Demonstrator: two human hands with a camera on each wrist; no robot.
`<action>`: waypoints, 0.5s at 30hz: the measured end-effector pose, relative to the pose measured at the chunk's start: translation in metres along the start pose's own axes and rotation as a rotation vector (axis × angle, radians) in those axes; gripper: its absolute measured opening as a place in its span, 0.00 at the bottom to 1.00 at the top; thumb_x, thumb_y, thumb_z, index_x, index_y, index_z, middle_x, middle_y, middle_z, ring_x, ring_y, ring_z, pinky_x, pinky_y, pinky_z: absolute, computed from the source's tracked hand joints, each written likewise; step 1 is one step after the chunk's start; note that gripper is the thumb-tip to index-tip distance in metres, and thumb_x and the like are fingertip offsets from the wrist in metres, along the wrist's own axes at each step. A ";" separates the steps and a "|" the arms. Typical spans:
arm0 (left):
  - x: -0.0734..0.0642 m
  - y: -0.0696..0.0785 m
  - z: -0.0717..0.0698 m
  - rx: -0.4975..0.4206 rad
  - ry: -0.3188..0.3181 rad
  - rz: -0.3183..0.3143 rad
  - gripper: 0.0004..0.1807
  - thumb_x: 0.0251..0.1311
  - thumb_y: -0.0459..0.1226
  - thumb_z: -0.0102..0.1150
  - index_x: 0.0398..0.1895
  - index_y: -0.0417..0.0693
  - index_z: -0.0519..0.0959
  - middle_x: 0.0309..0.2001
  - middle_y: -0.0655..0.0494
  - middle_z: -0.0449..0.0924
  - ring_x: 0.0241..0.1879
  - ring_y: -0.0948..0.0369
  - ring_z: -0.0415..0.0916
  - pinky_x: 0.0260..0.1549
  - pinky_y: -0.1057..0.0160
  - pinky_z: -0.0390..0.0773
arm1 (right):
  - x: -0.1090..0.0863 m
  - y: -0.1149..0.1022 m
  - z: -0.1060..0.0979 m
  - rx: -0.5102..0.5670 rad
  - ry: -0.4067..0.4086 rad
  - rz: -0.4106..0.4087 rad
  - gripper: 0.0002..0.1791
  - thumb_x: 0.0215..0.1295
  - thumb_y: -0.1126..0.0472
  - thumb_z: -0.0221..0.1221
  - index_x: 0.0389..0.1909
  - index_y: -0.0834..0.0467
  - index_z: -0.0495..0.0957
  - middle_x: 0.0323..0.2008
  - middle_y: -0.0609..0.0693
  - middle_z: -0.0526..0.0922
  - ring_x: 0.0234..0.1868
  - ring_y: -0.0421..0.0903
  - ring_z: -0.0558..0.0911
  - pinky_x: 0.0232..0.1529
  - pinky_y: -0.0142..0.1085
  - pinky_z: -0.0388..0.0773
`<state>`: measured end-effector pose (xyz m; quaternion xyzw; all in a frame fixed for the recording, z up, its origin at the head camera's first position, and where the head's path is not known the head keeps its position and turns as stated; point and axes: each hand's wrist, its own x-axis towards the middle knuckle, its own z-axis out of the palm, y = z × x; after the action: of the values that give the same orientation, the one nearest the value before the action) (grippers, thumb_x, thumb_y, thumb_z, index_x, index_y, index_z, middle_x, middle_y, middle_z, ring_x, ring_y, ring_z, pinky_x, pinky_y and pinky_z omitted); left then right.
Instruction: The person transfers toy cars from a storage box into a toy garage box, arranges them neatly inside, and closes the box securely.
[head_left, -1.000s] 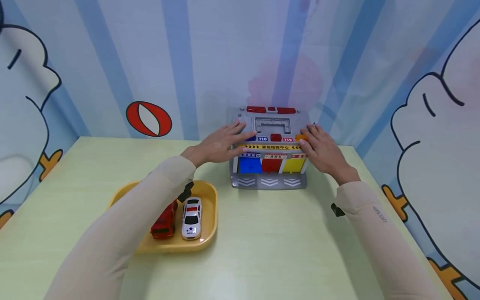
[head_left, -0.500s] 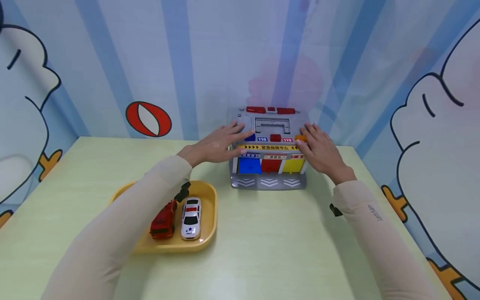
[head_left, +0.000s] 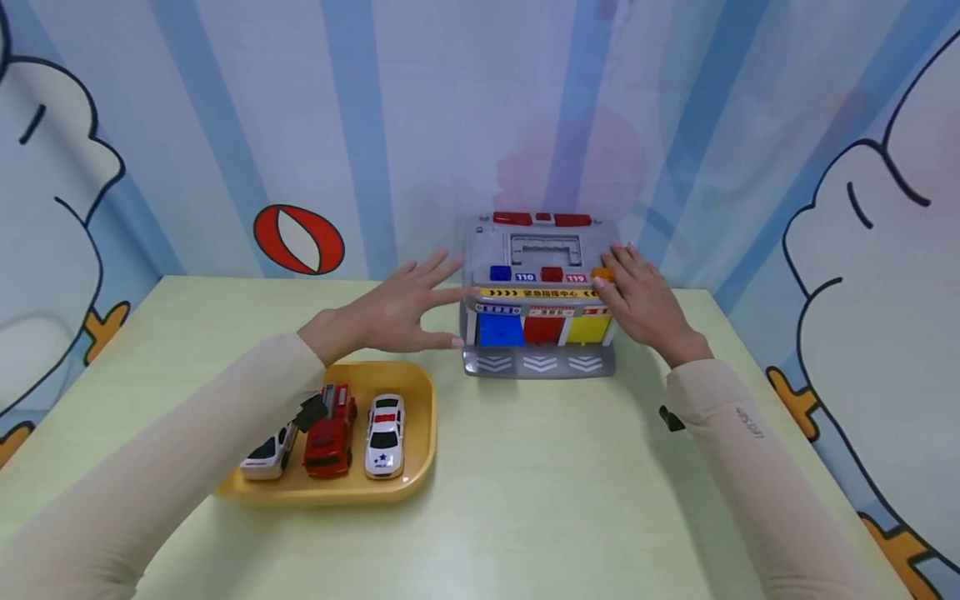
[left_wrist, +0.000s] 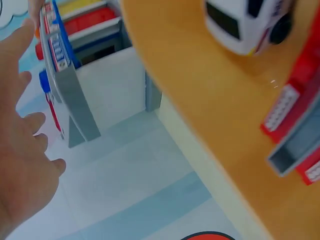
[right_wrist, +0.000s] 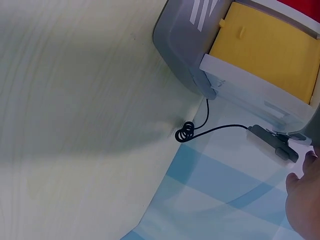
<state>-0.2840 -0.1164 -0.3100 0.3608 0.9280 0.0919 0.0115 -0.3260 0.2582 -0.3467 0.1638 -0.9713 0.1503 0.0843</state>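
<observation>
One grey plastic toy garage (head_left: 538,293) has three little doors (head_left: 543,331), blue, red and yellow. One yellow plastic tray (head_left: 420,442) holds three small toy cars (head_left: 385,437), two white and one red.

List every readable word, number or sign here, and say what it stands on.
"110": roof of the toy garage, beside the blue button.
"119": same roof, between red button and orange button.
White chevrons: grey ramp.
Black chevrons, Chinese characters ending "中心", rest blurred: yellow strip.
Blue star: hood of the white car with the red light bar.
Too small or blurred: door signs, right sleeve lettering, car lettering.
</observation>
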 end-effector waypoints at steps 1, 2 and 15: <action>-0.004 0.002 0.001 0.004 -0.012 0.007 0.42 0.62 0.61 0.58 0.78 0.66 0.59 0.82 0.50 0.39 0.81 0.47 0.28 0.76 0.35 0.37 | 0.000 0.000 0.001 0.002 0.003 0.001 0.40 0.78 0.37 0.34 0.79 0.58 0.47 0.81 0.57 0.43 0.82 0.58 0.40 0.78 0.59 0.38; -0.008 0.004 0.002 0.005 -0.023 0.015 0.42 0.62 0.61 0.58 0.78 0.66 0.59 0.82 0.50 0.39 0.81 0.47 0.28 0.76 0.35 0.37 | 0.001 0.000 0.001 0.005 0.005 0.002 0.40 0.78 0.37 0.34 0.79 0.58 0.46 0.81 0.57 0.43 0.82 0.58 0.40 0.78 0.59 0.38; -0.049 0.021 0.005 0.016 -0.083 0.077 0.41 0.58 0.61 0.63 0.75 0.68 0.63 0.82 0.53 0.41 0.81 0.47 0.31 0.76 0.36 0.39 | 0.000 0.002 0.002 0.017 0.018 0.012 0.40 0.78 0.36 0.34 0.80 0.57 0.47 0.81 0.56 0.43 0.82 0.57 0.39 0.79 0.59 0.38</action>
<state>-0.2329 -0.1334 -0.3138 0.3998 0.9129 0.0698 0.0435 -0.3265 0.2597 -0.3490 0.1575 -0.9702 0.1606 0.0906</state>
